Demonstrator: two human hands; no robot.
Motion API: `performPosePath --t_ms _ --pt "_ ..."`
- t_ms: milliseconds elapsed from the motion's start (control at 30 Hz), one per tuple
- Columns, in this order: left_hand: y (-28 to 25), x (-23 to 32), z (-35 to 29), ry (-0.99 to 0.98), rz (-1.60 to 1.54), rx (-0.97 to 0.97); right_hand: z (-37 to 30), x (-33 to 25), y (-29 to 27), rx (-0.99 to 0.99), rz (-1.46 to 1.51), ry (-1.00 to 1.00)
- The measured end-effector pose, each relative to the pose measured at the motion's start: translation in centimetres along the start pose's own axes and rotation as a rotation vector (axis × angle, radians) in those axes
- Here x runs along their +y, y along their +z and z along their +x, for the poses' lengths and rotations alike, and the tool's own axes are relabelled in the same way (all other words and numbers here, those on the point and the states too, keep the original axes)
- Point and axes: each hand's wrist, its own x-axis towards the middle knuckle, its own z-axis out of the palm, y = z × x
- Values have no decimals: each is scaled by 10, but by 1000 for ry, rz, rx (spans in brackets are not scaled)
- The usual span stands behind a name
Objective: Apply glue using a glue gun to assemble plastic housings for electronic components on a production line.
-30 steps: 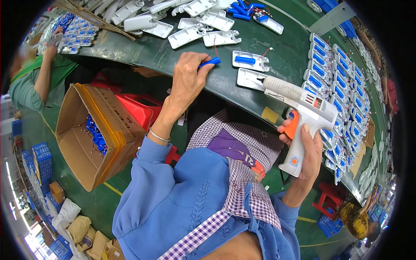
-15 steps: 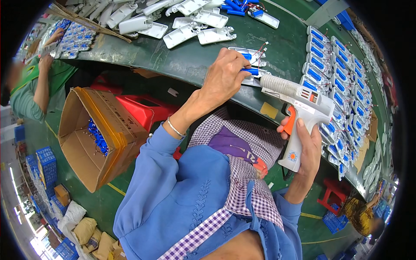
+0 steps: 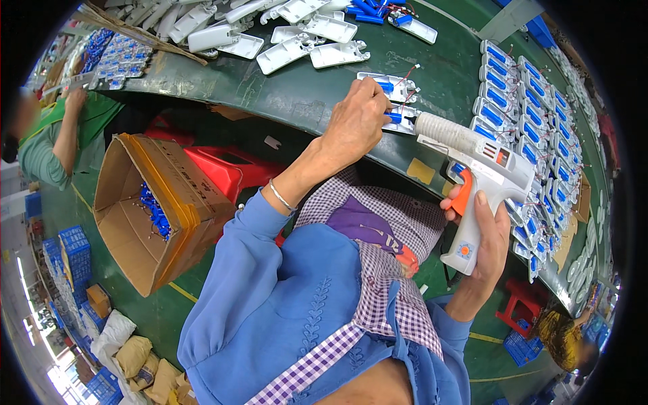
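My right hand grips a white hot glue gun by its handle, with fingers at the orange trigger. The gun's nozzle points left, close to the near white plastic shell at the table edge. In that shell lies a blue cylindrical battery. My left hand is closed at the battery's left end; the fingertips are partly hidden. Just behind lies another white shell holding a blue battery, with thin wires and a small connector.
White shells and loose blue batteries lie along the back. Rows of battery-fitted shells cover the right of the green table. Below left stand a cardboard box and a red stool. A co-worker sits far left.
The glue gun has shifted right, so its nozzle sits slightly farther from my left hand. My left hand has moved slightly, still at the near shell.
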Motion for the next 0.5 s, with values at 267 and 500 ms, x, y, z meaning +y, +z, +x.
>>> performPosePath --t_ms 267,500 --pt "1 -1 0 -10 -3 -1 15 3 5 -17 -89 15" --pt "2 -2 -1 -23 -3 11 14 0 8 -5 -152 7"
